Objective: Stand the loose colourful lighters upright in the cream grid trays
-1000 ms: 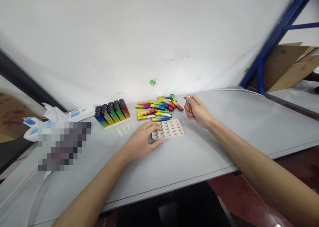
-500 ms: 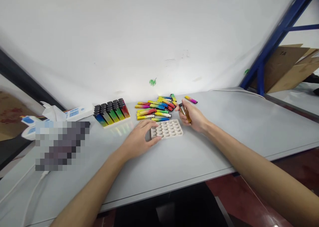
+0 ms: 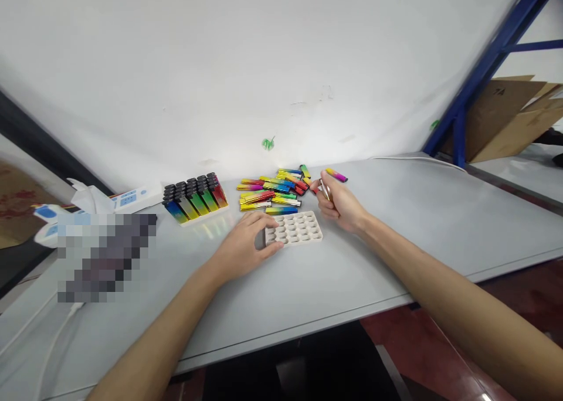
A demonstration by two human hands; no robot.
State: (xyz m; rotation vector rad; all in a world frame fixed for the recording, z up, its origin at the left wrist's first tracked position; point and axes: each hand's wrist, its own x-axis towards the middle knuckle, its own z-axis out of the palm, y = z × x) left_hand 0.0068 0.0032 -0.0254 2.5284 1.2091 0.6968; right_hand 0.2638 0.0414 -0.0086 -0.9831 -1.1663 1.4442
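My left hand (image 3: 246, 243) rests on the table, thumb and fingers gripping the left end of a white tray (image 3: 303, 227) with rows of bare slots. To the right of that tray, my right hand (image 3: 336, 201) is closed around a shiny lighter (image 3: 324, 189), mostly covered by the fingers. Behind the tray lies a loose pile of colourful lighters (image 3: 275, 185). At the left, a second white tray (image 3: 206, 216) holds many upright lighters (image 3: 193, 197) with black tops.
One yellow and purple lighter (image 3: 336, 174) lies right of the pile. A power strip (image 3: 132, 199), a blurred dark object (image 3: 108, 257) and white cables are at the left. Behind stands a white wall (image 3: 220, 67); cardboard boxes (image 3: 505, 119) are at the far right.
The lighter in my right hand has turned, and less of it shows between the fingers. My left hand stays at the tray. The view has shifted slightly.
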